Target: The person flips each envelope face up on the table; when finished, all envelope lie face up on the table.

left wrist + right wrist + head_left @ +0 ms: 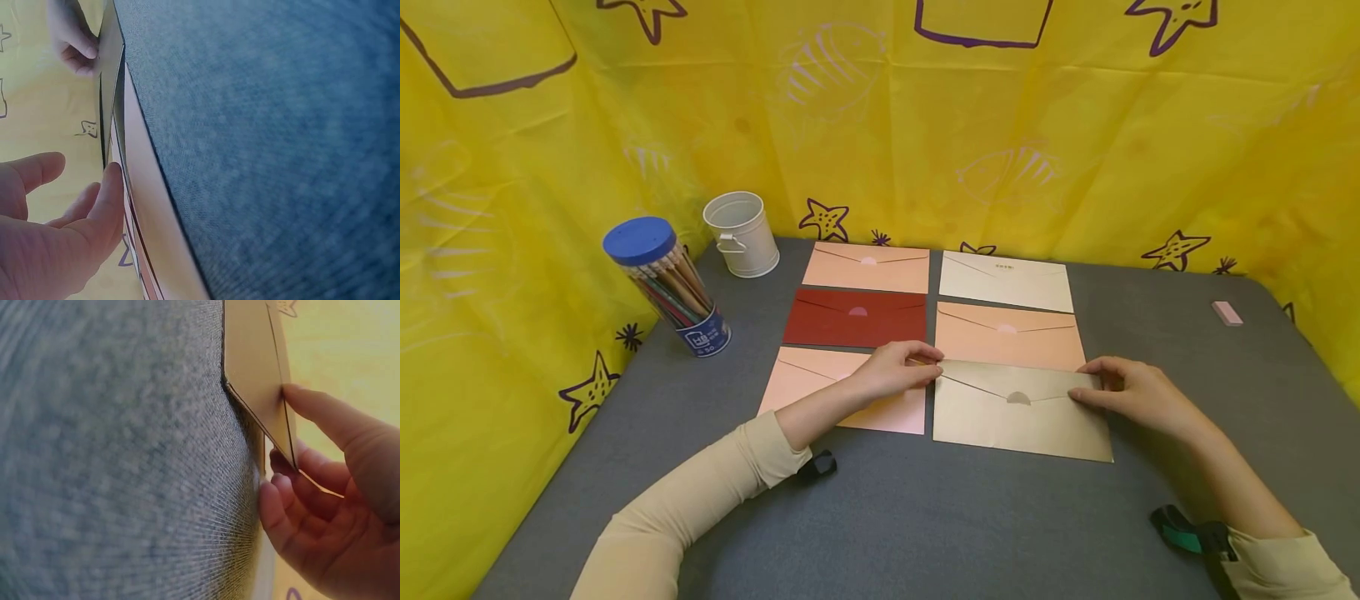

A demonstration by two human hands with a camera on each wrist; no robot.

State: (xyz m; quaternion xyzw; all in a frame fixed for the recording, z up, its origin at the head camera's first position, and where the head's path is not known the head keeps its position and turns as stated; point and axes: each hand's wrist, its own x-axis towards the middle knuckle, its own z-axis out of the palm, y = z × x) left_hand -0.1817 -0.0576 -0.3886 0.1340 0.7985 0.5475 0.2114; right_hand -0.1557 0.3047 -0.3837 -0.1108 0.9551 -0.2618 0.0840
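Note:
A gold envelope [1022,425] lies at the front of the right-hand column, its near edge close to the table and its far edge raised. My right hand [1138,396] pinches its far right corner, thumb on the flap side and fingers [312,481] beneath. At the far left corner is my left hand [895,369], its fingertips right at the edge; in the left wrist view, thumb and fingers [109,200] stand apart. Under the left hand and wrist lies a pink envelope [887,417], partly covered. A peach envelope [1007,333] sits just behind the gold one.
Farther back lie a red envelope [850,321], another peach envelope [865,271] and a cream envelope [1007,283]. A blue-lidded tub of pencils [670,287] and a white metal bucket [741,237] stand left. A pink eraser [1227,313] lies far right. Yellow cloth [1075,108] hangs behind.

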